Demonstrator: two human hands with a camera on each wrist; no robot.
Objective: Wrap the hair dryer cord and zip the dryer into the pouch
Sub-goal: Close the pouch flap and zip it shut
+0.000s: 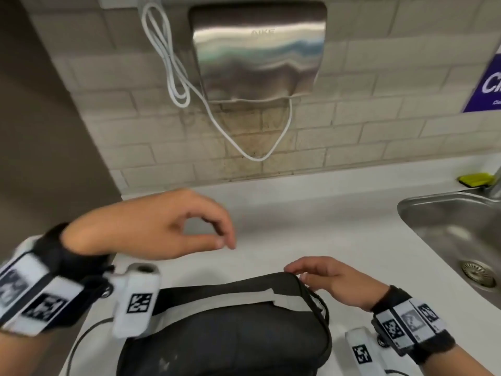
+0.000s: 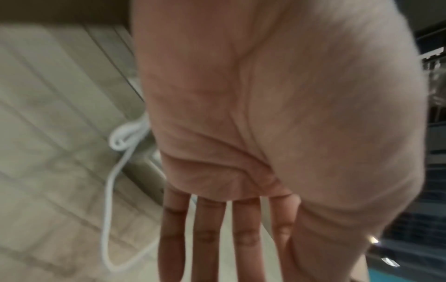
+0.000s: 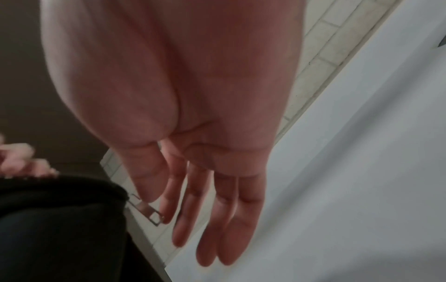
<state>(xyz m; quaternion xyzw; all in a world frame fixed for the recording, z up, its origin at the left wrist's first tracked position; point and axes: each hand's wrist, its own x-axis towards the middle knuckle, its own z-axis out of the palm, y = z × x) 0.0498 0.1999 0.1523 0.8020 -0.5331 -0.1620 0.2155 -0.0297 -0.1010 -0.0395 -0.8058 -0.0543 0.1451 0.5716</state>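
A: Where do we stand? Our right hand [image 1: 333, 283] is at the far right corner of the pouch [image 1: 230, 329], fingers nearly straight, thumb and forefinger just at the zip pull [image 3: 147, 211]. Do we have it pinched?

B: We can't say so. In the right wrist view the pull sticks out beside the fingertips, touching or nearly so, but nothing is curled round it. Our left hand [image 1: 151, 229] hangs above the counter [image 1: 325, 213], fingers loosely bent in the head view, holding nothing, and not on the pouch.

A: And the dryer?

B: We don't see it. The pouch bulges, so we judge it is inside, but that is a guess. A dark cord [image 1: 81, 340] runs out at the lower left, near the pouch; whose cord it is we can't tell.

A: So what could go wrong?

B: If we draw the pull with the left hand off, the soft pouch may slide or bunch instead of zipping. A light strip [image 1: 244, 297] lies along the opening; it or a loose cord could catch in the teeth. And the pull is small, so we may slip off it.

A: Anything around us?

B: The sink [image 1: 447, 226] is to the right, well apart. A wall dryer [image 1: 257, 50] hangs above with its white cable [image 1: 173, 71] looped beside it, and a yellow sponge [image 1: 477, 179] sits behind the sink. Nothing stands between our hands and the pouch.
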